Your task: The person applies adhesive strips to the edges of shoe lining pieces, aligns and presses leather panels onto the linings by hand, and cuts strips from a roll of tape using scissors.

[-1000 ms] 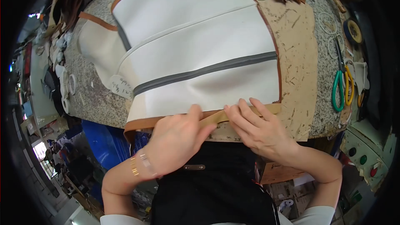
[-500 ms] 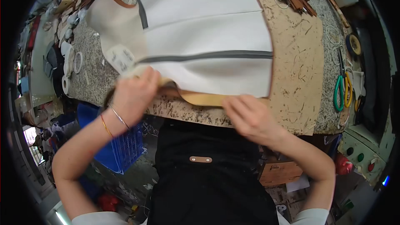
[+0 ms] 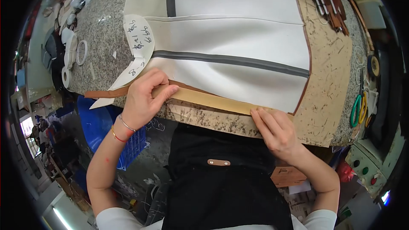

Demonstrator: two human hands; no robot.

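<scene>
A large white leather-like panel (image 3: 238,38) with dark grey bands (image 3: 230,61) and thin brown edging lies on the bench. Along its near edge runs a brown strip, its tan backing (image 3: 208,100) turned up between my hands. My left hand (image 3: 147,96) is closed on the strip, thumb on top and fingers curled. At the other end, my right hand (image 3: 277,130) pinches the strip near the panel's near right corner. Left of the panel lie white pieces with handwriting (image 3: 139,36). A brown strip end (image 3: 100,94) sticks out left of my left hand.
Under the panel is a scuffed tan board (image 3: 326,72) on the speckled bench (image 3: 102,47). Green- and yellow-handled scissors (image 3: 357,110) and a roll of tape (image 3: 373,65) lie right. Brown strips (image 3: 334,4) sit at the back right. Below left is a blue basket (image 3: 96,123).
The panel has shifted right in view and the handwritten pieces are now sharp. The strip, wavy before, is now straight between my hands, and my left hand has stopped blurring.
</scene>
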